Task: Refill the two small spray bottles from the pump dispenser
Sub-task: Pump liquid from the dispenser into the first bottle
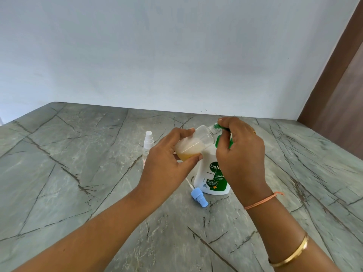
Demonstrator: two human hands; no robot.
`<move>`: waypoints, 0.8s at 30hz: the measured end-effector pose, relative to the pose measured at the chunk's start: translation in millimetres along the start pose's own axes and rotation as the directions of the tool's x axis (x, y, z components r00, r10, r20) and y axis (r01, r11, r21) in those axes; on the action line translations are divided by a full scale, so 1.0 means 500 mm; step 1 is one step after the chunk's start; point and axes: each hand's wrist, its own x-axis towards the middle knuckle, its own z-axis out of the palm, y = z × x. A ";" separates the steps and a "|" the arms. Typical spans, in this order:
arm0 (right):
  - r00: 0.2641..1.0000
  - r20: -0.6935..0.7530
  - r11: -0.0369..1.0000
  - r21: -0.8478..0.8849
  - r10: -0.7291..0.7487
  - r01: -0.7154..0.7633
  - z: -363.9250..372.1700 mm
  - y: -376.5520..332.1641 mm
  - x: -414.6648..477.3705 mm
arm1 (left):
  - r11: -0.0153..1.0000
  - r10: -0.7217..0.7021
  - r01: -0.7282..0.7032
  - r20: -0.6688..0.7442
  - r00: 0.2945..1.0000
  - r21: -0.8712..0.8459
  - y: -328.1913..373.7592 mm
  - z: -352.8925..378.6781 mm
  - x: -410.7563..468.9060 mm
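Note:
My left hand (pixel 169 160) grips a small clear spray bottle (pixel 196 143), capless and tilted with its neck up to the right. Yellowish liquid sits in its lower end. Its open mouth meets the green nozzle of the white pump dispenser (pixel 210 173), which stands on the counter. My right hand (pixel 239 154) rests on the green pump head (pixel 222 128), covering most of it. The bottle's blue spray cap (pixel 199 198) with its dip tube lies on the counter in front of the dispenser. A second small spray bottle (pixel 147 146), white-capped, stands upright to the left, partly behind my left hand.
A grey marble-patterned counter (pixel 78 173) runs to a pale wall at the back. A brown wooden panel (pixel 337 95) rises at the right edge.

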 end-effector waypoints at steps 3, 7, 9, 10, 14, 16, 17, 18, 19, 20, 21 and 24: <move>1.000 -0.023 1.000 0.009 -0.008 0.008 0.007 0.006 -0.006 | 0.998 -0.062 0.062 0.043 0.997 0.005 0.004 -0.005 0.016; 0.998 -0.055 0.999 0.011 -0.038 0.038 0.019 0.015 -0.015 | 0.984 -0.153 0.134 0.179 0.972 0.114 0.019 -0.027 0.049; 0.997 -0.059 0.999 -0.001 -0.052 0.052 0.021 0.016 -0.019 | 0.973 -0.199 0.162 0.236 0.951 0.164 0.028 -0.038 0.063; 0.997 -0.058 0.998 -0.006 -0.058 0.058 0.021 0.016 -0.021 | 0.967 -0.219 0.174 0.261 0.940 0.184 0.032 -0.042 0.069; 0.998 -0.040 0.999 -0.011 -0.049 0.049 0.018 0.010 -0.021 | 0.946 -0.296 0.215 0.371 0.880 0.244 0.053 -0.053 0.091; 1.000 -0.011 1.000 -0.005 -0.016 0.016 0.012 0.006 -0.015 | 0.938 -0.314 0.215 0.408 0.857 0.271 0.064 -0.056 0.098; 1.000 0.006 1.000 -0.007 0.001 -0.001 0.007 0.005 -0.010 | 0.937 -0.315 0.211 0.414 0.854 0.277 0.068 -0.057 0.100; 1.000 0.021 1.000 -0.011 0.016 -0.016 0.001 0.004 -0.006 | 0.938 -0.310 0.205 0.414 0.856 0.278 0.070 -0.057 0.101; 0.999 0.032 1.000 -0.011 0.027 -0.026 -0.005 0.004 -0.001 | 0.940 -0.303 0.200 0.410 0.861 0.276 0.071 -0.056 0.100; 0.999 0.039 0.999 -0.008 0.032 -0.032 -0.009 0.004 0.002 | 0.942 -0.296 0.194 0.405 0.865 0.274 0.071 -0.054 0.098; 0.999 0.042 0.999 -0.008 0.031 -0.031 -0.011 0.005 0.004 | 0.944 -0.289 0.189 0.400 0.870 0.272 0.070 -0.053 0.095; 1.000 0.021 0.999 -0.034 0.010 -0.009 -0.004 0.007 0.000 | 0.947 -0.279 0.184 0.387 0.879 0.263 0.064 -0.053 0.087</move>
